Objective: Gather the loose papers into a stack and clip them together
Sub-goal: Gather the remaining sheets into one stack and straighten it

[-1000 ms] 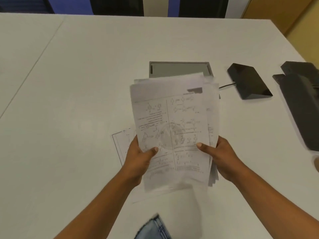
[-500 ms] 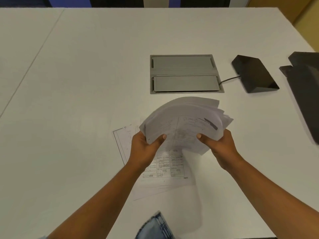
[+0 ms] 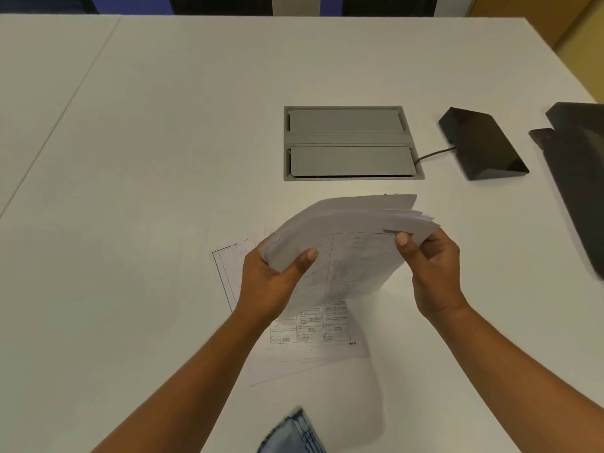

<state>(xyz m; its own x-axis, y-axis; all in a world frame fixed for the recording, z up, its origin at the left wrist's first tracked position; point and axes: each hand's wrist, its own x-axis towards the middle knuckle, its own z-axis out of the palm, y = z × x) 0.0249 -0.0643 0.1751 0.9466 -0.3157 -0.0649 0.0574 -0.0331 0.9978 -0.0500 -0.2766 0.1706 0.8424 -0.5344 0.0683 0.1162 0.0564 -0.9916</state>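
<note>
The left hand (image 3: 268, 282) has its fingers (image 3: 302, 261) clenched on the left edge of the bundle of papers (image 3: 346, 243), thumb on top and the rest hidden beneath. The right hand (image 3: 431, 273) pinches the far right corner, thumb pressed on the top sheet. Held from both ends like this, the bundle hangs above the bench (image 3: 130, 191) and bows a little in the middle, with its far edge fanned out into uneven layers. That grip looks meant to let the sheets slide against one another so the edges can be squared up.

Under the hands a few loose sheets (image 3: 310, 328) lie flat on the bench, one printed with a table of text and another poking out to the left, so gathering seems only partly done. No clip can be made out anywhere in view.

Further out sits a grey hatch (image 3: 351, 143) set into the bench, with a cable running from it to a black wedge-shaped box (image 3: 480, 145). A dark object (image 3: 578, 178) is cut off at the right border. A scrap of denim (image 3: 291, 433) shows at the bottom.
</note>
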